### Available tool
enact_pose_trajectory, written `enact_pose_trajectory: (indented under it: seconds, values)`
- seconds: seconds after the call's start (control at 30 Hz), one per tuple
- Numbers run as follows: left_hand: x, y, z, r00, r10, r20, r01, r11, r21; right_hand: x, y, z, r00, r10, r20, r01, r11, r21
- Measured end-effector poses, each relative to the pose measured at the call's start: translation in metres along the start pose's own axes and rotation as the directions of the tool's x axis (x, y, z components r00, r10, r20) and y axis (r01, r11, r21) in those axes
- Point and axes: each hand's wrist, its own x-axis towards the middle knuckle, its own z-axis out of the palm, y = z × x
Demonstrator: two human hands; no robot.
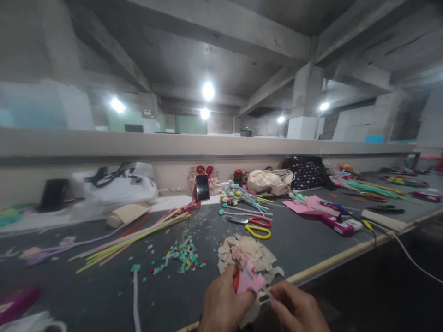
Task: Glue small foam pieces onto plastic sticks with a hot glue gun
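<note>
At the near edge of the dark table [162, 304], the left hand [223, 299] holds a small pink piece [251, 280], with the thumb and the first finger pinching it from its left side; how the other fingers stand, I cannot tell. Something orange shows between this hand and the piece, too covered to name. The right hand [297, 306] is just beside, its thumb and first finger pressed together on a thin pale stick [267, 293], which reaches to the right side of the pink piece. The piece is in the air between both hands, before a heap of cream cloth scraps [266, 253]. To the left, near the front, lie a pale purple stem [135, 299] with a green knob and, in the corner, a blurred magenta object [20, 304]. A little farther, many green, white and red crumbs [182, 256] are spread over the table. Behind the heap lie scissors [259, 236] with one red and one yellow handle; to their left is a bunch of yellow and pink strips [138, 240], and to their right a pink sheet [306, 206]. At the back, a phone [202, 187] leans upright, between a white plastic bag [114, 189] and a black dotted bag [304, 173]. Beyond the low wall [221, 144], bright lamps [208, 91] shine under a concrete ceiling [194, 41].
</note>
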Motion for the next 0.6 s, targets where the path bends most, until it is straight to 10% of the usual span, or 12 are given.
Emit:
enact_pose_trajectory:
  seconds: [0.43, 0.6]
  values:
    - [0.012, -0.016, 0.011, 0.991, 0.137, 0.007, -0.136, 0.976, 0.171, 0.007, 0.014, 0.012, 0.999, 0.026, -0.024, -0.028, 0.996, -0.079]
    - [0.014, -0.014, 0.008, 0.989, 0.133, 0.060, -0.143, 0.968, 0.205, 0.008, 0.027, 0.022, 0.991, 0.132, 0.028, -0.135, 0.977, 0.167]
